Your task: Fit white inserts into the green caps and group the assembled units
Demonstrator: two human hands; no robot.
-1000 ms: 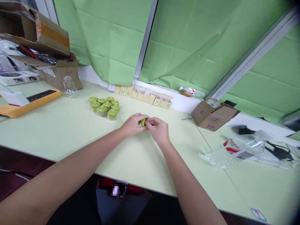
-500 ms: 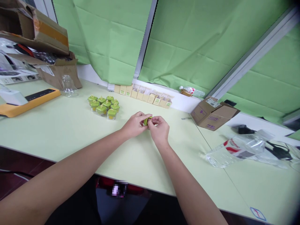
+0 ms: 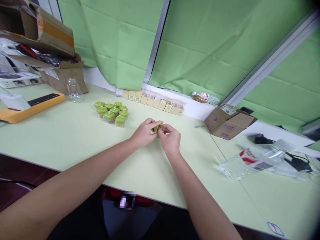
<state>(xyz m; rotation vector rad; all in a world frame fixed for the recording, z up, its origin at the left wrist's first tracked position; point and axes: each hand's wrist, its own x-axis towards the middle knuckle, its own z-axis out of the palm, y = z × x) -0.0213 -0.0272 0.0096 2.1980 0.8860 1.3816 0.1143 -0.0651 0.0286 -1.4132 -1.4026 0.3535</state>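
Note:
Over the middle of the table, my left hand (image 3: 143, 134) and my right hand (image 3: 171, 140) meet around a small green lid (image 3: 156, 128). It resembles the lids on the little jars nearby. The left fingers pinch its left and upper side, while the right thumb and fingertips press at its right side. Much of the lid is hidden by fingers. To the left of my hands stand several small clear jars (image 3: 109, 116) with green lids and yellow loops on top, grouped close together.
Several small cardboard boxes (image 3: 150, 100) line the wall. A larger carton (image 3: 226, 123) and a big clear bottle (image 3: 246, 163) are on the right. A clear plastic container (image 3: 74, 91), a yellow-orange device (image 3: 45, 106) and stacked cartons (image 3: 67, 75) occupy the left.
The view has shifted very slightly. Both hands keep their hold on the green lid, with only a slight movement of the lid between the fingers.

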